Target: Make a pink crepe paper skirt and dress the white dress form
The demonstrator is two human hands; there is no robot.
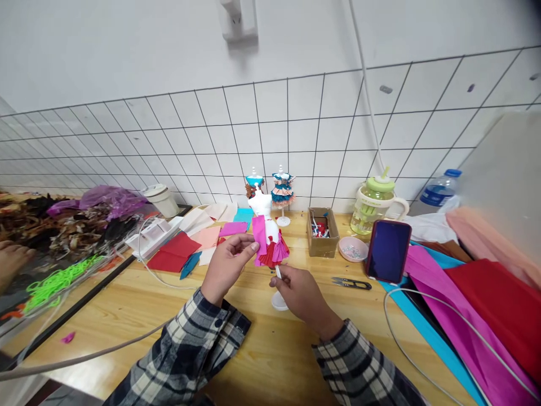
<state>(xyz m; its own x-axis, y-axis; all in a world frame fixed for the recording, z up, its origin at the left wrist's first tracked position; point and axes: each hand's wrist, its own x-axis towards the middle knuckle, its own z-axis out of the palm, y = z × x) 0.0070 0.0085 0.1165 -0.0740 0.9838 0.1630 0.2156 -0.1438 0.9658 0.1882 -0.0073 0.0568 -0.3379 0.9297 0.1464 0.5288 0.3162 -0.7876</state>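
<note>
In front of me stands a small white mannequin (259,204) on a stem with a round white base (279,301). A ruffled skirt (274,252) in red and magenta circles its lower part. My left hand (230,262) pinches a magenta strip (259,235) between thumb and fingers, against the mannequin's left-side front. My right hand (304,293) is closed around the white stem just below the skirt. Behind it stand two more small mannequins, one with a turquoise top (254,181) and one in a tiered teal and peach dress (282,192).
Fabric pieces, one red (175,252), lie left beside a white power strip (152,237). A cardboard box (322,245), pink dish (353,249), thread snips (351,283), phone (389,251) and green-lidded jug (372,206) stand right. Folded fabrics (456,304) and cables border the space. Another person's hand (12,262) shows far left.
</note>
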